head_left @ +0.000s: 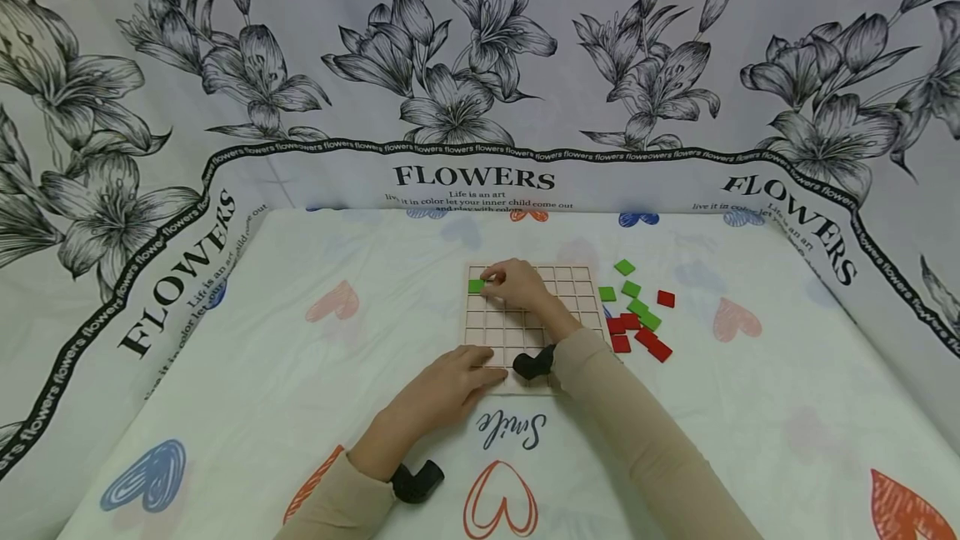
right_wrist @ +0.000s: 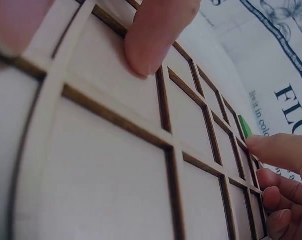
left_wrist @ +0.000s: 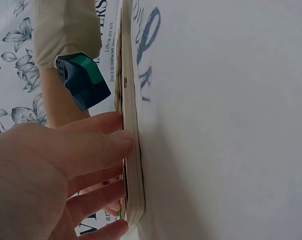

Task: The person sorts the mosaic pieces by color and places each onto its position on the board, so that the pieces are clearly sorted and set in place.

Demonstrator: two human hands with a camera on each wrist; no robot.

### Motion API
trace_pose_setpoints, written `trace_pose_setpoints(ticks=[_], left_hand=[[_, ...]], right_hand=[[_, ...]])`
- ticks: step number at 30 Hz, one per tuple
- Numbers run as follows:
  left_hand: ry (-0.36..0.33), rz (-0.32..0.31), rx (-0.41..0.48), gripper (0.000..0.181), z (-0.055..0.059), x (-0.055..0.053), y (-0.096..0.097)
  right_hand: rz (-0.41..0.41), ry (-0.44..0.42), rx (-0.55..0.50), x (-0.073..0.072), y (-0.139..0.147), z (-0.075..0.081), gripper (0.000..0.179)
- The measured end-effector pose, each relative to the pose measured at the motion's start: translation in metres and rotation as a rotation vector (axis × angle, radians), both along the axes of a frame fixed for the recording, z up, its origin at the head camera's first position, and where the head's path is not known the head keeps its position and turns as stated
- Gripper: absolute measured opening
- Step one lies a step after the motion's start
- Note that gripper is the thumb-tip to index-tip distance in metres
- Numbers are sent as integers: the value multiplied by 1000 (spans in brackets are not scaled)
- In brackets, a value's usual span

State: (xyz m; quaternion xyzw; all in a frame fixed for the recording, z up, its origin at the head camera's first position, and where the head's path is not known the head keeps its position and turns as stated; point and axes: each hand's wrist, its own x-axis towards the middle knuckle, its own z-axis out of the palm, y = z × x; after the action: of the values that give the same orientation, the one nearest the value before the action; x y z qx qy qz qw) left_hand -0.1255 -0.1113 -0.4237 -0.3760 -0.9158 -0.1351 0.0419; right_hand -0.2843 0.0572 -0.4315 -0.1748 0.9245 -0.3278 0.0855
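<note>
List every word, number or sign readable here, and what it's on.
"FLOWERS", three times on the wall cloth.
"flowers", repeated along its black band.
"Life is an art", below the middle FLOWERS.
"it in color let your inner child come out", next line; first word unclear.
"and play with colors", below that, partly cut.
"Smile", on the tablecloth.
Side small print: partly unreadable.
Board and tiles: none visible.

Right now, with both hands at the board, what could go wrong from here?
The small green square tile at the right hand could settle askew across the pale wooden grid board's dividers. The left hand, touching the near edge, might shift the board. The beige right sleeve might brush the nearby red square tiles.
</note>
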Motion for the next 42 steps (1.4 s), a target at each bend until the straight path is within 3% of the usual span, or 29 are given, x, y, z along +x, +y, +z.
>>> trace_pose_setpoints(ticks=[10, 19, 31, 37, 42], left_hand=[[-8, 15, 26, 27, -2, -1, -2], [-24, 19, 20, 28, -1, -3, -1], [-15, 16, 15, 28, -2, -5, -1], [-33, 26, 18, 28, 0, -5, -2], [-8, 10, 24, 28, 0, -5, -3]], right_hand=[[-42, -17, -87, 3, 7, -3, 30], [-73, 51, -141, -1, 32, -1, 30], [-160, 31, -162, -1, 67, 6, 31], [-162, 34, -174, 1, 87, 8, 32], [-178, 43, -163, 2, 101, 9, 32]])
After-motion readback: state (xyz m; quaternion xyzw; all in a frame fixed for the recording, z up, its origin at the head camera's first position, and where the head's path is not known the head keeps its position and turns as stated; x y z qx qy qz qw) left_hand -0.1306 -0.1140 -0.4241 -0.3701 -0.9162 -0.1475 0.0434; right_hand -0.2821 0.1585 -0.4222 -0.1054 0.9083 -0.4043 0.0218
